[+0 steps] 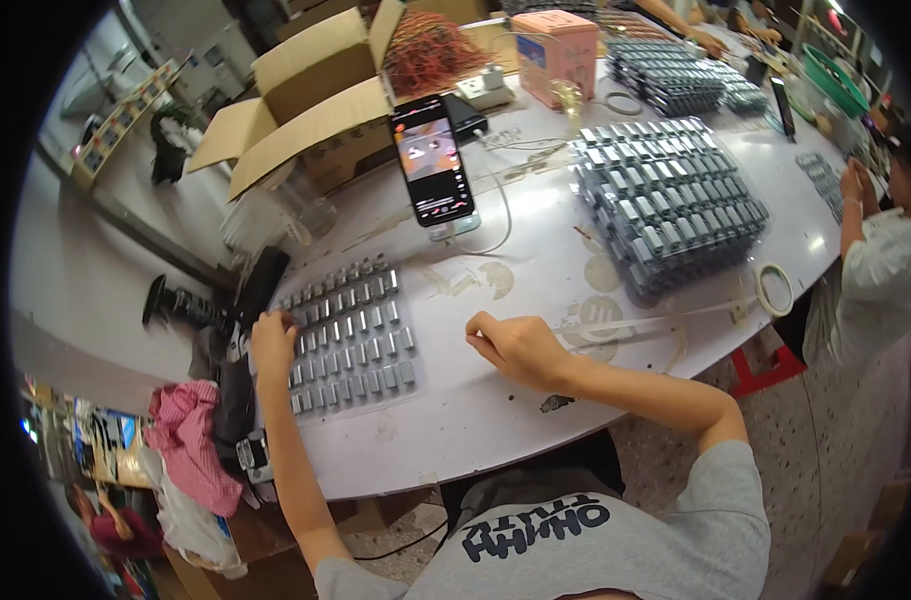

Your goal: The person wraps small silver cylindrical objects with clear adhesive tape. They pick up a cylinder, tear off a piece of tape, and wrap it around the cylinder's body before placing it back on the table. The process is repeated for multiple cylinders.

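Observation:
A clear plastic tray lies on the left of the table, filled with rows of small silver metal cylinders. My left hand is at the tray's left edge, its fingers bent in against the outer pieces; what they grip is hidden. To the right of the tray, my right hand hovers over or rests on the table with thumb and fingers pressed together. Whatever may be in that pinch is too small to make out. A strip of clear tape runs from near this hand to a tape roll.
A phone stands lit beyond the tray. Stacked trays of silver pieces occupy the right. Behind are an open cardboard box, red wires and a pink box. Another person sits at the right, near a red stool.

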A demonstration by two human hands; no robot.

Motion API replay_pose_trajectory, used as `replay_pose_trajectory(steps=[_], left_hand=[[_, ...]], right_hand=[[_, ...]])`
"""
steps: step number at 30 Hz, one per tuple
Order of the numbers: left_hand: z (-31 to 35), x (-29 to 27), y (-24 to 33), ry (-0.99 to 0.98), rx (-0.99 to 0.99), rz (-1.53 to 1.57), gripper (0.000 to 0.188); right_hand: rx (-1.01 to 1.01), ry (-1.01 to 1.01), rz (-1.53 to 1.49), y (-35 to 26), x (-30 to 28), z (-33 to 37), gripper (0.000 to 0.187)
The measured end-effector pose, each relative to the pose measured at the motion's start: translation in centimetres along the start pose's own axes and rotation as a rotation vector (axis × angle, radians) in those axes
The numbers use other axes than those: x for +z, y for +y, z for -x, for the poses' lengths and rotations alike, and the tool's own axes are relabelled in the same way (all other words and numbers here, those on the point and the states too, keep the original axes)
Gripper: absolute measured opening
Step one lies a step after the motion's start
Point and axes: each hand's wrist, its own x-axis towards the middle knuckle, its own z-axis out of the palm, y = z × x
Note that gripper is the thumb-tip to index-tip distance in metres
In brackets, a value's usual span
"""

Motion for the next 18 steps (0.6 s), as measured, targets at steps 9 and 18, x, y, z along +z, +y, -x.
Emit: replay_pose_trajectory(steps=[9,18], left_hand=[[2.2,-6.1,9.7,0.053,0.135,0.748,0.02],[5.8,-4.2,20.0,-0.413,0.21,1.452,0.03]], right_hand=[[0.082,-0.069,-0.147,-1.4,-1.1,-0.7,0.008],[0.432,-0.031,-0.691,-0.5,-3.5,-2.2,0.011]])
